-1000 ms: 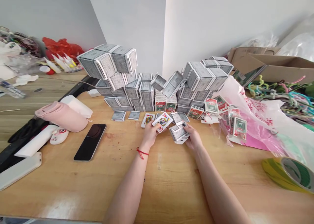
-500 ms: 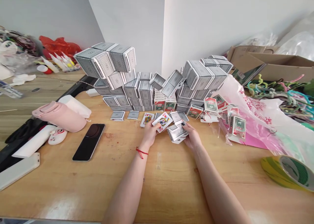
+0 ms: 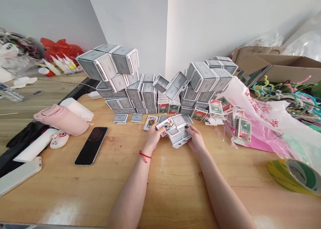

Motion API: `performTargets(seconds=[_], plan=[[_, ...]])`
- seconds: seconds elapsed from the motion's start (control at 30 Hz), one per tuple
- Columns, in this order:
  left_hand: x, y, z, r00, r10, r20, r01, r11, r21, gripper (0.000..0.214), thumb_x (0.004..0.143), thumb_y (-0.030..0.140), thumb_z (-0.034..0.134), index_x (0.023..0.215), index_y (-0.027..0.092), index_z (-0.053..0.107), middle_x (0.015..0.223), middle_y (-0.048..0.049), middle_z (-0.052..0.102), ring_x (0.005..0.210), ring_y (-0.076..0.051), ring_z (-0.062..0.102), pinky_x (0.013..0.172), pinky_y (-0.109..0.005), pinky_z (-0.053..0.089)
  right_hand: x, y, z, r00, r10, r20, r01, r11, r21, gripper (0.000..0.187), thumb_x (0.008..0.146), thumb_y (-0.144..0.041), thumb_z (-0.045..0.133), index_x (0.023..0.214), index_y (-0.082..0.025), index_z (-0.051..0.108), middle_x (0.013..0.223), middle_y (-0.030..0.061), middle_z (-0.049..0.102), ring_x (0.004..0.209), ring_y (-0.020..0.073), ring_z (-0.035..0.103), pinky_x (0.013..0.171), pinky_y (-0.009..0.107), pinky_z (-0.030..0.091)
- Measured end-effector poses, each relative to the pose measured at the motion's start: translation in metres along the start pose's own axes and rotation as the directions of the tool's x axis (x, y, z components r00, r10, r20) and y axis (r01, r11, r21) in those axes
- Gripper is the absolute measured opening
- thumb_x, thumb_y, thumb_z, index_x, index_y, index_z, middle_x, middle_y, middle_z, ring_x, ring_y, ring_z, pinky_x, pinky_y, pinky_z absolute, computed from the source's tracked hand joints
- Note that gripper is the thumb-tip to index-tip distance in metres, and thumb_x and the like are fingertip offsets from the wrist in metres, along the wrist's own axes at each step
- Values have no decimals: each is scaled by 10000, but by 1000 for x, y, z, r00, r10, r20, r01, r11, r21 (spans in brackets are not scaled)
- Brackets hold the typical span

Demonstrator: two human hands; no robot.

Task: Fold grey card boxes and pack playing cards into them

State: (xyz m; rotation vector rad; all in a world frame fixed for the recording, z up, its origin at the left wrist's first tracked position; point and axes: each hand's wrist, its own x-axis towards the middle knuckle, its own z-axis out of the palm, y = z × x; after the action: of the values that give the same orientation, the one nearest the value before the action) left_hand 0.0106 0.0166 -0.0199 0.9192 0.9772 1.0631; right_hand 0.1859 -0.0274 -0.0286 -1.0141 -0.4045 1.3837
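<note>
My left hand (image 3: 153, 136) pinches a face-up playing card (image 3: 166, 123), a queen by its picture, with its edge against the folded cards. Between the fingers of my right hand (image 3: 195, 137) is a piece of folded playing cards (image 3: 179, 135) with grey patterned backs. Another face-up card (image 3: 151, 122) lies on the table just beyond my left hand. More grey-backed cards (image 3: 184, 118) lie partly hidden behind the held piece. Two small folded card pieces (image 3: 120, 118) rest further left. Behind them rise stacked blocks made of folded cards (image 3: 149, 95).
Boxed card decks (image 3: 215, 107) lie right of centre beside pink plastic wrapping (image 3: 262, 122). Yellow-green tape (image 3: 278, 175) sits at the right. Left are a phone (image 3: 91, 146), a pink bottle (image 3: 61, 119) and a white power strip-like object (image 3: 21, 176). A cardboard box (image 3: 283, 65) stands behind.
The queen card and the folded piece have come together; a gap showed between them before. My right hand has turned the folded piece slightly. The surroundings stay as they were.
</note>
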Motion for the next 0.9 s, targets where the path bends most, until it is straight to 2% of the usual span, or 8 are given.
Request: performTargets(seconds=[0.07,0.13,0.27,0.57,0.7,0.83,0.9], plan=[[0,1,-1,998,58,-4,-57,994,92,206,603,224,635,784,143,583,714,-9,629,632,-127,569,558,-217,433,-2,0,2,1000,-7,7,7,1000,-21,346,610,-219,654,954,-234,626,856,-12,677,645,143,599,540,244,474],[-2,5,-1,994,108,14,-108,983,147,275,618,196,612,892,161,614,848,-29,650,739,-143,584,624,-222,442,-4,-1,4,1000,-10,16,10,999,-34,408,607,-221,653,1012,-251,608,911,-9,671,651,142,595,532,243,470],[-5,12,0,988,135,78,-147,973,176,403,642,161,578,1040,209,608,1083,-38,611,906,-169,570,744,-247,444,-8,-3,9,999,-13,44,16,998,-54,499,616,-206,642,1101,-294,565,1022,-21,645,678,132,596,546,235,473],[-5,17,-5,988,130,77,-144,965,219,358,627,163,599,980,199,650,1062,-33,630,957,-194,561,824,-282,433,-7,0,8,998,6,61,-1,996,-84,485,634,-197,637,1106,-284,571,1033,-20,645,755,147,605,599,244,476],[-4,17,-9,991,113,78,-127,968,216,367,627,168,593,988,205,650,1016,-27,648,913,-191,574,781,-277,449,-10,-2,8,995,-2,97,12,995,-99,481,626,-199,660,1093,-275,573,1039,-13,641,783,143,602,628,236,474],[-2,15,-12,992,109,70,-121,971,208,363,626,168,587,982,197,652,1010,-28,649,884,-180,581,749,-260,451,-13,-8,9,986,39,160,-18,991,-132,437,620,-243,688,1042,-241,575,912,8,671,688,146,608,571,238,467],[-2,14,-12,992,99,75,-113,970,216,349,623,172,589,964,186,659,987,-35,655,865,-179,585,733,-255,452,-14,-10,9,988,48,148,-26,989,-149,363,614,-264,698,957,-225,586,827,7,679,629,144,604,527,231,453]])
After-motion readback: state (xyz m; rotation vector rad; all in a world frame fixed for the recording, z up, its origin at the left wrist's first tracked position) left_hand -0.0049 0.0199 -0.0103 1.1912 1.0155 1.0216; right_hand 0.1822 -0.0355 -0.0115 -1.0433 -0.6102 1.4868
